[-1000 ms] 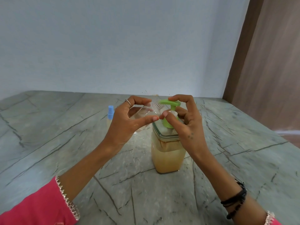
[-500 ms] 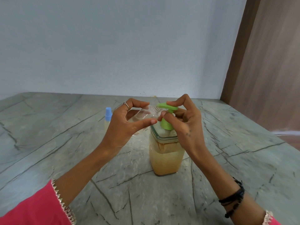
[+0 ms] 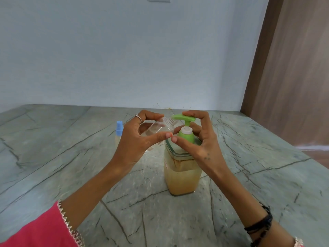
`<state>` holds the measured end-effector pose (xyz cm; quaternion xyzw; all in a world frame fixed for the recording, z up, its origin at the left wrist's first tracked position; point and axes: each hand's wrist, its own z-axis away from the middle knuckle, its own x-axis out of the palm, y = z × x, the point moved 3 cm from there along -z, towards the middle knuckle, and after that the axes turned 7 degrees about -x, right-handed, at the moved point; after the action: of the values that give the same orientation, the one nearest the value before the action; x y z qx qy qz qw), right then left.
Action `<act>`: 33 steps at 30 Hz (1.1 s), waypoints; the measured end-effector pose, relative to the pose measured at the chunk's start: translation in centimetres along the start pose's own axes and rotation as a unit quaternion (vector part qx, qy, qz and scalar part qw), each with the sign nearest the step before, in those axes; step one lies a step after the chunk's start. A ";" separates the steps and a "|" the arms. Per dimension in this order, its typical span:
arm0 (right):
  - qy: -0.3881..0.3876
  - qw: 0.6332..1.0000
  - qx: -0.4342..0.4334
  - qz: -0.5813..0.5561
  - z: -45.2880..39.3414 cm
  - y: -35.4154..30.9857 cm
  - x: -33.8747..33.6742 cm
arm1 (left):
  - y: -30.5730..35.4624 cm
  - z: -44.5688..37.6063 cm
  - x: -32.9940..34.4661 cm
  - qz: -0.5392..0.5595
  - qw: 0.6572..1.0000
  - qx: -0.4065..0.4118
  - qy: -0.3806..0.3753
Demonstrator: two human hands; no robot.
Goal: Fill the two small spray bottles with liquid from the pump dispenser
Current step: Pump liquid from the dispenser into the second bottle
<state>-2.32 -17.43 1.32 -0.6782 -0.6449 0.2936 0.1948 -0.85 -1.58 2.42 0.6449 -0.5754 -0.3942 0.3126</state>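
Where held, clear spray bottle [image 3: 153, 129] tilted.

Left hand [image 3: 137, 139] fingers curled gripping, right hand [image 3: 199, 139] fingers pinching

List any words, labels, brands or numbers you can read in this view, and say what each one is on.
No text can be read.
Pump dispenser: a small red-edged mark on its left side, too small and blurred to read.
Clear bottle held by the left hand: no print visible.
Blue-capped bottle: no label visible.
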 end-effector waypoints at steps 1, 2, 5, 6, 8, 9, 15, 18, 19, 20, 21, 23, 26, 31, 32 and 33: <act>-0.001 1.000 0.002 -0.001 0.0 0.1 0.0 | 0.0 0.0 0.0 0.000 1.000 0.000 0.000; 0.002 1.000 0.002 -0.006 0.0 0.0 -0.1 | 0.0 0.0 0.0 0.001 1.000 0.000 0.000; 0.028 0.998 0.013 -0.051 -0.3 -0.2 -0.1 | 0.0 0.0 0.1 -0.002 1.000 0.002 -0.001; 0.036 0.997 0.020 -0.064 -0.4 -0.2 -0.1 | -0.1 0.0 0.1 -0.003 1.000 0.001 -0.003; 0.047 0.996 0.029 -0.070 -0.6 -0.2 -0.1 | -0.2 0.0 0.0 -0.004 1.000 -0.003 -0.004; 0.050 0.996 0.032 -0.070 -0.6 -0.2 -0.1 | -0.3 0.0 0.0 -0.006 1.000 -0.004 -0.004; 0.045 0.996 0.026 -0.072 -0.6 -0.1 -0.1 | -0.4 -0.1 0.0 -0.001 1.000 -0.005 -0.005; 0.032 0.998 0.012 -0.061 -0.3 -0.2 0.1 | -0.5 -0.1 -0.1 0.001 1.000 -0.005 -0.004; 0.029 0.998 0.009 -0.061 -0.3 -0.2 0.0 | -0.6 -0.1 -0.1 0.002 1.000 -0.003 -0.003; 0.027 0.998 0.006 -0.059 -0.2 -0.2 0.0 | -0.5 -0.2 -0.1 0.002 1.000 -0.002 -0.002; 0.025 0.998 0.003 -0.055 -0.2 -0.2 0.0 | -0.5 -0.2 -0.1 0.001 1.000 0.000 -0.001; 0.020 0.999 -0.002 -0.040 -0.3 -0.2 0.0 | -0.4 -0.2 -0.1 0.002 1.000 0.003 0.002; 0.019 1.000 -0.005 -0.024 -0.3 0.0 -0.1 | -0.2 -0.1 0.0 -0.002 1.000 0.009 0.004; 0.024 0.999 -0.001 -0.031 -0.4 0.0 -0.1 | 0.0 0.0 0.0 -0.009 1.000 0.013 0.004; 0.028 0.999 0.002 -0.033 -0.4 0.0 -0.1 | 0.0 0.0 0.0 -0.009 1.000 0.012 0.003; 0.032 0.999 0.006 -0.035 -0.5 0.0 -0.1 | 0.0 0.0 0.0 -0.010 1.000 0.011 0.004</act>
<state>-2.04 -17.46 1.71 -0.6632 -0.6597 0.2687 0.2295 -0.84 -1.56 2.39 0.6553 -0.5723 -0.3884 0.3036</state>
